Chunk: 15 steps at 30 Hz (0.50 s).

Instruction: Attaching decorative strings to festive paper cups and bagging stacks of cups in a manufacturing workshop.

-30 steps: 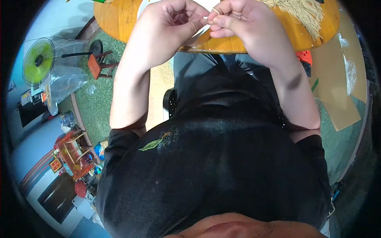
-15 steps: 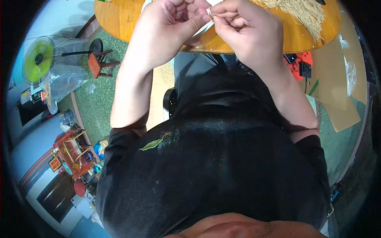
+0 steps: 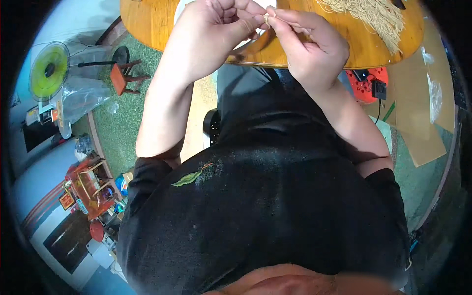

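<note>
Over the table's near edge, my left hand (image 3: 211, 39) and my right hand (image 3: 314, 49) meet fingertip to fingertip. Both pinch a small pale cord (image 3: 267, 18), which seems looped or bunched where the thumbs come together. Most of it is hidden by the fingers. Beneath and behind my left hand shows part of a white plate (image 3: 181, 7). To the right of my right hand lies a loose bundle of beige cords (image 3: 373, 19), spread in strands on the wooden table (image 3: 147, 24).
A dark object (image 3: 399, 4) sits by the bundle. Below the table's right side is a red stool top (image 3: 361, 91) with a small black device (image 3: 379, 89). Cardboard (image 3: 423, 140) lies at right. A green fan (image 3: 49, 70) and small red stool (image 3: 119, 79) stand left.
My hands have shifted slightly right, and the right fingertips have risen a little. The pale piece now looks bunched between the fingers rather than sticking up as a white end.
</note>
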Tool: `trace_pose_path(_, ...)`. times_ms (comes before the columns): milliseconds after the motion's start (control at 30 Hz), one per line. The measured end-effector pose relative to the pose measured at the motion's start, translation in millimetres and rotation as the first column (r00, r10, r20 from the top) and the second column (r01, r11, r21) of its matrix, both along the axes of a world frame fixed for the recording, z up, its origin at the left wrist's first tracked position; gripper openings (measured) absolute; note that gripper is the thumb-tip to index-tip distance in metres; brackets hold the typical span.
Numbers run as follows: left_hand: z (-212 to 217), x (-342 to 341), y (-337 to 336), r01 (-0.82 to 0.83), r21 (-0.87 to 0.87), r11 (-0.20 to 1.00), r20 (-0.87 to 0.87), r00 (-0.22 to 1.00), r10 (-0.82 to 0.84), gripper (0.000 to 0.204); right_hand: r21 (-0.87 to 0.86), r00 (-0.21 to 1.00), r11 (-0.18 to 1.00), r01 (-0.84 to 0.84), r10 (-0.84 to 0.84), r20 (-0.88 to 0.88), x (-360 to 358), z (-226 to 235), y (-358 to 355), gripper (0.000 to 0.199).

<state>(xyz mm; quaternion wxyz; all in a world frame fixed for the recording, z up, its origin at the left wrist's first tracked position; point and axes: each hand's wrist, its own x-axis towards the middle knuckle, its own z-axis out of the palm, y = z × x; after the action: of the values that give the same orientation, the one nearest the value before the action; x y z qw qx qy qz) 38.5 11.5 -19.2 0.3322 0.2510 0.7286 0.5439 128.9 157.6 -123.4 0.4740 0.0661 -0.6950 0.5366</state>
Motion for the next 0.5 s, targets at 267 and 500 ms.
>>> trace_pose_path(267,-5,-7,-5,0.099,0.023,0.995,-0.015,0.995,-0.099,0.006,0.172,0.994,0.979,0.106,-0.102,-0.03,4,4,4,0.018)
trace_pose_path(500,-7,-9,-6,0.085,0.061,0.995,0.059,0.994,-0.088,0.009,0.108,0.999,0.994,0.0,0.004,-0.033,2,3,5,0.017)
